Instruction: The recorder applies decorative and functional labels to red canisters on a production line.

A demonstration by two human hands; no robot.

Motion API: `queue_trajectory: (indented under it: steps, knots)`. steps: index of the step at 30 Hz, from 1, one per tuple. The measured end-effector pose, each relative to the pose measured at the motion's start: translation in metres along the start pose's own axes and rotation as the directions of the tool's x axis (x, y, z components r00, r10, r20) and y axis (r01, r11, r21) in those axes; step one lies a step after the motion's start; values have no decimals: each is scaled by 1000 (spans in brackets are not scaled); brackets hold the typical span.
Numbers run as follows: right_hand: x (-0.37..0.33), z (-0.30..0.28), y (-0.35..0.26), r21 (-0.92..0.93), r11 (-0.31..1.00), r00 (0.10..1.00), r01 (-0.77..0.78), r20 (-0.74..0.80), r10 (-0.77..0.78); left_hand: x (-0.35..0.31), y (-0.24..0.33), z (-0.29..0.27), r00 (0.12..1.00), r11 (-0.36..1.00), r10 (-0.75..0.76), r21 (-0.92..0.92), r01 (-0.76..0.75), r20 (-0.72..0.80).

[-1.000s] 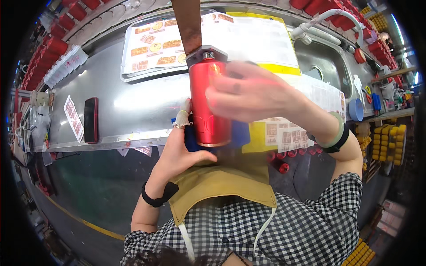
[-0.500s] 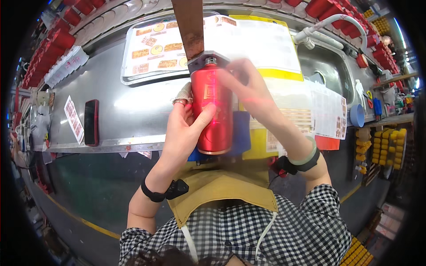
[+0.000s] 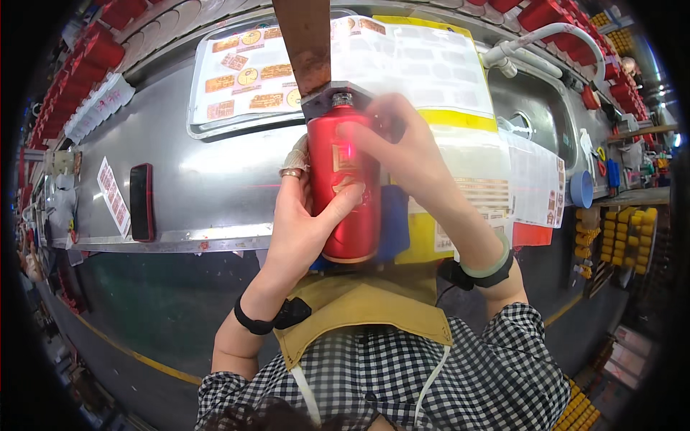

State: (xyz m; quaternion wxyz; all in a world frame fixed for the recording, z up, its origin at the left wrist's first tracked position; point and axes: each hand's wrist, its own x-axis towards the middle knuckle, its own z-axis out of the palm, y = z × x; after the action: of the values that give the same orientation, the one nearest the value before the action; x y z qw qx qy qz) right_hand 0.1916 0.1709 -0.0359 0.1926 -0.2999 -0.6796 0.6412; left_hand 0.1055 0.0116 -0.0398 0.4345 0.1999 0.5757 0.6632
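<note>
A shiny red bottle (image 3: pixel 350 237) lies with its neck pointing away from me, the neck end at a dark metal fitting (image 3: pixel 316 105). Gold markings (image 3: pixel 343 158) show on its upper side. My left hand (image 3: pixel 302 201) is wrapped round the bottle from the left, thumb lying across it; one of its fingers has a pale covering and a ring. Over the bottle's upper right side is my right hand (image 3: pixel 399 136), its fingers blurred by motion, so their grip cannot be made out. A rusty brown bar (image 3: pixel 305 50) runs from the fitting toward the far edge.
A metal tray (image 3: pixel 194 108) with a printed sticker sheet (image 3: pixel 244 72) lies beyond on the steel bench (image 3: pixel 194 179). White sheets (image 3: pixel 417 72) cover the right side, near a sink (image 3: pixel 553 118). A phone (image 3: pixel 142 201) and a sticker strip (image 3: pixel 113 197) lie left. Red bottles (image 3: pixel 100 50) line the back.
My left thumb has shifted right across the bottle, and the gold marking looks turned slightly to the right. My right hand stays near the bottle's top, still blurred. The whole view has shifted a little.
</note>
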Motion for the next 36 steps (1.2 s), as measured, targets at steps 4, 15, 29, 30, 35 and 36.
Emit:
queue_trajectory:
  steps: [4,15,29,30,35,36]
  knots:
    - [-1,-2,-2,27,999,1000,-26,-2,26,-1,3,-4,999,999,-27,-43,28,34]
    - [3,8,1,48,998,997,-38,-68,42,0,-6,0,1000,999,7,-41,-8,-16]
    - [4,9,0,54,997,997,-49,-61,52,0,-4,2,1000,999,18,-41,-19,-19]
    - [4,9,-1,47,997,996,-53,-67,56,0,-5,2,999,999,21,-47,-22,-27]
    - [3,9,1,44,998,996,-41,-80,44,0,-3,-4,1000,1000,-13,-28,13,3]
    - [3,9,0,68,996,995,-58,-78,63,0,-1,-5,999,989,-40,-142,39,-3]
